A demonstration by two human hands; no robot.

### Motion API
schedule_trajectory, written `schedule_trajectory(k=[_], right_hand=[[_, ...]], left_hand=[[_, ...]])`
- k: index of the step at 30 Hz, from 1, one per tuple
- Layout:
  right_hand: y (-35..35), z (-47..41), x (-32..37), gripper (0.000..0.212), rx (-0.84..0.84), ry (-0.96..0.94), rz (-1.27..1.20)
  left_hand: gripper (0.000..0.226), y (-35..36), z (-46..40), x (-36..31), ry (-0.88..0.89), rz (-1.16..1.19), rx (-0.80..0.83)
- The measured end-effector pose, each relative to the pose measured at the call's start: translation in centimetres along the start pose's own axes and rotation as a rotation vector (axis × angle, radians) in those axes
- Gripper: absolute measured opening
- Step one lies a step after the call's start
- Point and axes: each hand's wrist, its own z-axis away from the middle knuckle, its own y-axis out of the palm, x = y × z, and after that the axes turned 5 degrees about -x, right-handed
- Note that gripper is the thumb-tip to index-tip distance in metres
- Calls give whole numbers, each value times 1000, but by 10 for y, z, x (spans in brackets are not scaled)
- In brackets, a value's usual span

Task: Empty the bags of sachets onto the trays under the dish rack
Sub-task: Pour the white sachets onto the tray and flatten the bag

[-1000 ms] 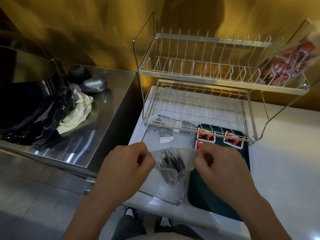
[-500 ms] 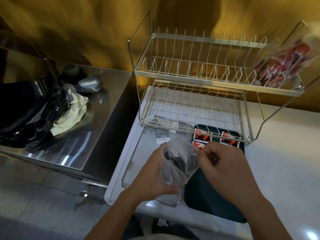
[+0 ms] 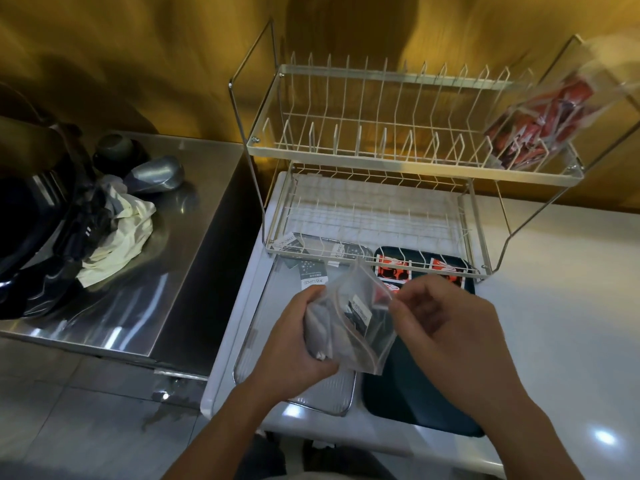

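My left hand [image 3: 294, 336] grips the bottom of a clear zip bag [image 3: 356, 323] holding dark sachets, tilted with its mouth toward the rack. My right hand [image 3: 438, 322] pinches the bag's upper right edge. Below the bag lie a clear tray [image 3: 325, 400] with a few dark sachets [image 3: 311, 273] at its far end, and a dark tray [image 3: 415, 396] with red sachets [image 3: 393, 270] at its far end. Both trays reach under the two-tier wire dish rack [image 3: 381, 161]. A second bag of red sachets [image 3: 540, 126] leans on the rack's upper right.
The trays and rack stand on a white counter [image 3: 554, 306]. To the left is a steel table [image 3: 166, 271] with a crumpled cloth [image 3: 117, 233], a metal cup on its side [image 3: 156, 174] and a large dark pan [image 3: 31, 233]. Tiled floor lies below.
My left hand moved from the bag's top edge to under its bottom and tipped the bag toward the rack. The right hand kept its pinch on the edge.
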Motion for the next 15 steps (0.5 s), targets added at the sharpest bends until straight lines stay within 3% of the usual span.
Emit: schedule_trajectory(k=[4,8,15], right_hand=[[-7,0,20,14,-112,-76,-49],[2,1,35,9,70,-147,10],[32,1,51,11,211,-3,75]], left_hand=[[93,-14,4,-3,18,-49,-27],[89,-28,5,4,39,-67,-1],[95,-64,10,8,89,-118,32]])
